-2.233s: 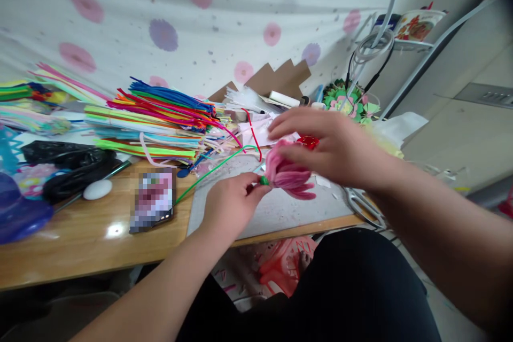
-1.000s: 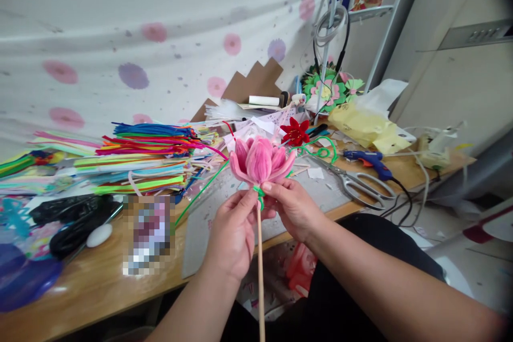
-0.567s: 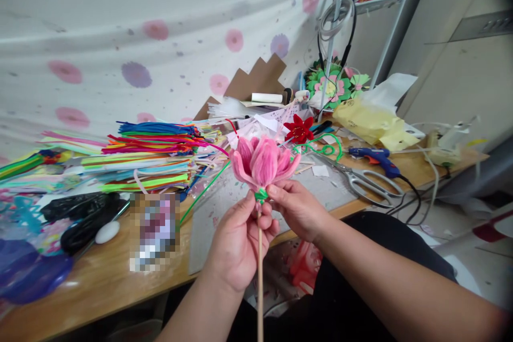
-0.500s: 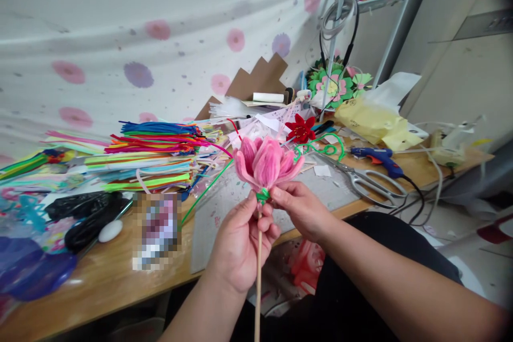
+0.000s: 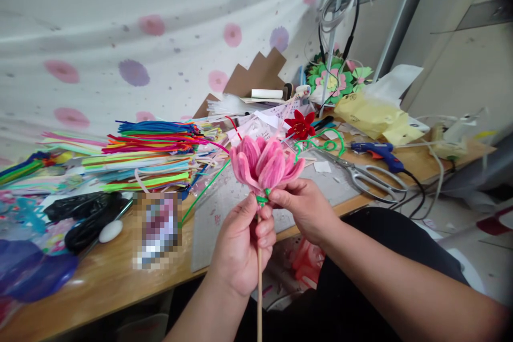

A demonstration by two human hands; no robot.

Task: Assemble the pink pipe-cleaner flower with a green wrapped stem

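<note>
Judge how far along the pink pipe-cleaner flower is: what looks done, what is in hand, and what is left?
Done: the pink flower has its petals shaped and sits atop the wooden stick. In hand: the left hand grips the stick while the right hand pinches the green wrap at the base. Left, probably: winding the loose green pipe cleaner down the bare stick.

Home craft desk; pipe cleaners (image 5: pixel 148 155); scissors (image 5: pixel 371 179)

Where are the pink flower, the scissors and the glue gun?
pink flower (image 5: pixel 264 163): head view, middle petal.
scissors (image 5: pixel 352 172): head view, near the pivot.
glue gun (image 5: pixel 375 150): head view, blue body.
</note>
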